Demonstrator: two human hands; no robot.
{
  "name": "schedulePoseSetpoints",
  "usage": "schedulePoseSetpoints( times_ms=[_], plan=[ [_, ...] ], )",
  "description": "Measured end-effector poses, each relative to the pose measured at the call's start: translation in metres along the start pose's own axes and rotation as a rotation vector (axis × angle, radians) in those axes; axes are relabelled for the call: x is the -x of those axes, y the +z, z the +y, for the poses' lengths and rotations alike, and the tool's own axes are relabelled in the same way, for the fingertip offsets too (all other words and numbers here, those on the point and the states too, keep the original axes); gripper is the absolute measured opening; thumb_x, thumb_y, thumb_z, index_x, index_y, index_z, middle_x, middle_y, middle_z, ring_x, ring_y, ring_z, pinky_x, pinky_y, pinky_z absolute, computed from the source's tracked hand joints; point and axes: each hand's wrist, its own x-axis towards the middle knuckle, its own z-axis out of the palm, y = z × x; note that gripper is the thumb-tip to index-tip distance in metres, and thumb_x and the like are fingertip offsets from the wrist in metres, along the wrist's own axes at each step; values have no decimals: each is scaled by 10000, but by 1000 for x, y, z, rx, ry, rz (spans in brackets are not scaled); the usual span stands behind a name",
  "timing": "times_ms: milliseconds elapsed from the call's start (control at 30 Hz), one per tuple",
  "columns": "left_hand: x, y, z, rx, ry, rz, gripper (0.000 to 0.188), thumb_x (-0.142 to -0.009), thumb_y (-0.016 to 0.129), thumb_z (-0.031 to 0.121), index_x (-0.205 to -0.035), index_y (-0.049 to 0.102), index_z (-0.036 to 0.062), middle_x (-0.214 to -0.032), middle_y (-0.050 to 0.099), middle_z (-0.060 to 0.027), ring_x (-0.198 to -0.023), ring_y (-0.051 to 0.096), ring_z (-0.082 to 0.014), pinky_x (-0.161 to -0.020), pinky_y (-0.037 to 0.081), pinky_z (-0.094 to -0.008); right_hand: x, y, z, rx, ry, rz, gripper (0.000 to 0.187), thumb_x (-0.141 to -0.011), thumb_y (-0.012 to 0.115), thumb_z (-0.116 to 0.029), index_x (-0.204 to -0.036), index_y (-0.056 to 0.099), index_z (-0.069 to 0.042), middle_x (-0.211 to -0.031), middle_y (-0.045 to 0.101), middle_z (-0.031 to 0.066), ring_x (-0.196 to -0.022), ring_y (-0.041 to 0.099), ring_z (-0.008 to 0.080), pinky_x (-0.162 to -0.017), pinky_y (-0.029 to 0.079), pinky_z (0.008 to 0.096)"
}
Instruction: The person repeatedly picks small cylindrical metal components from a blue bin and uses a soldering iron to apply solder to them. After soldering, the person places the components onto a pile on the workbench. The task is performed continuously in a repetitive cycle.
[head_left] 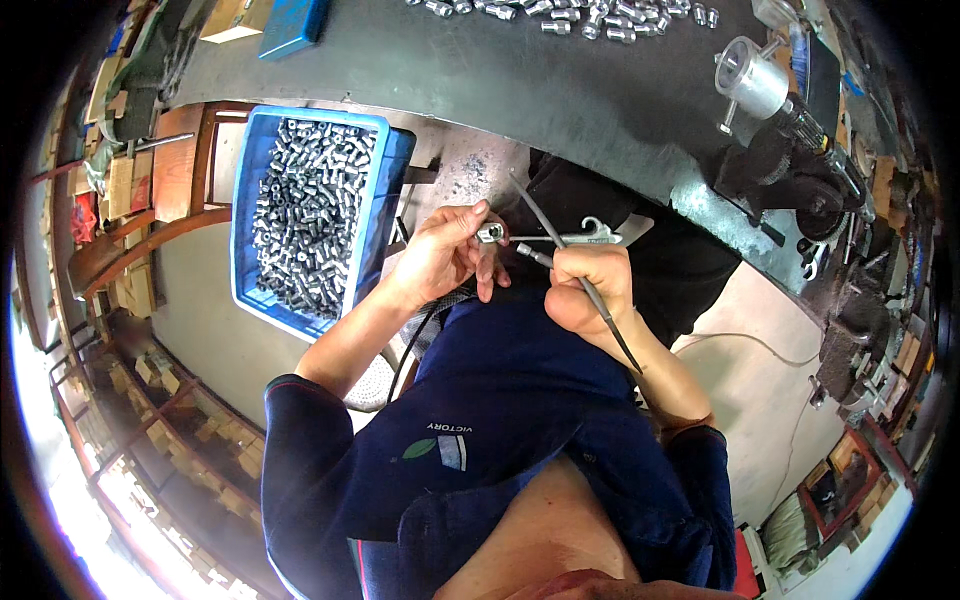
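My left hand [447, 252] is closed at the thumb and fingers around a small shiny metal fitting [489, 233], its open bore showing. Facing it, my right hand [592, 285] is curled around a long, dark, tapered file [540, 215], which slants from upper left to lower right past my wrist. Another small metal fitting [535, 255] sticks out toward the left from my right fingers. Just beyond that hand is a silver tool with a hooked end [598, 233] and a thin stem pointing at the left-hand fitting; whether I grip it is hidden.
A blue bin [240, 215] full of metal fittings stands to my left. On the dark workbench [440, 85] ahead lie several loose fittings [610, 18] and a blue box [292, 28]. A machine with a round metal chuck [752, 78] occupies the right side. A wooden chair [180, 185] stands behind the bin.
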Motion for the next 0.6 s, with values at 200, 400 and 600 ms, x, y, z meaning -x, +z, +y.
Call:
schedulePoseSetpoints(
  times_ms=[200,400,600],
  plan=[
    [-1,9,5,-169,-3,104,423,-948,461,341,-820,551,-53,-511,547,-137,-442,583,-247,-600,533,-382,-6,-4,-4,5,14,-74,306,-628,635,-93,-563,341,-39,-498,345,81,-430,358,203,-431,275,317],
    [4,26,16,-629,173,110,197,-901,569,124,-907,578,-72,-640,601,-106,-585,623,-158,-641,539,-291,-5,5,5,128,-94,-4,253,-566,610,-38,-548,358,-58,-484,410,98,-416,418,271,-415,317,340],
    [3,29,16,-674,247,46,144,-862,586,5,-987,576,-67,-808,635,-103,-733,650,-159,-673,536,-261,-3,5,10,38,-54,6,262,-631,607,-55,-554,356,-45,-490,373,102,-413,397,233,-416,305,315]
  ],
)
